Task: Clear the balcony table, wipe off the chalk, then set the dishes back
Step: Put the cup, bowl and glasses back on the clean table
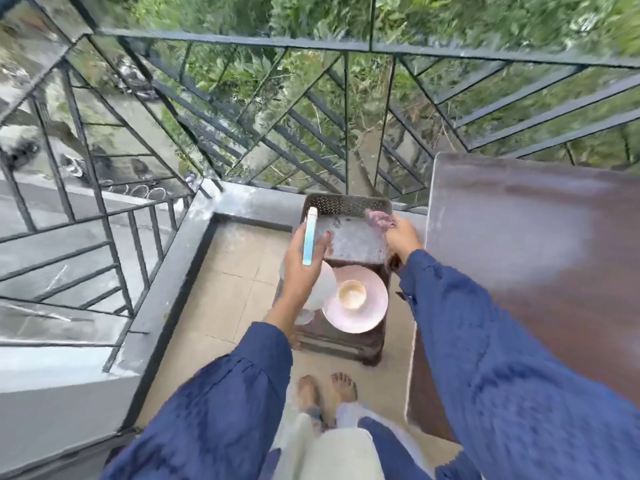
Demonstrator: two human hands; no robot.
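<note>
My left hand (304, 261) grips a light blue phone (309, 237) upright above a brown plastic chair (346, 337). On the chair seat sit a pink plate (360, 317) with a small cream cup (351, 294) on it, and a white dish (323, 289) partly hidden under my left wrist. My right hand (401, 239) holds a purplish cloth (379, 218) over a dusty grey slab (353, 237) by the chair's perforated back. The brown table (540, 244) at the right shows white chalky smears.
A dark metal railing (346, 46) bounds the balcony, with greenery and a road far below. A grey parapet ledge (166, 289) runs along the left. My bare feet (327, 393) stand on beige floor tiles just behind the chair.
</note>
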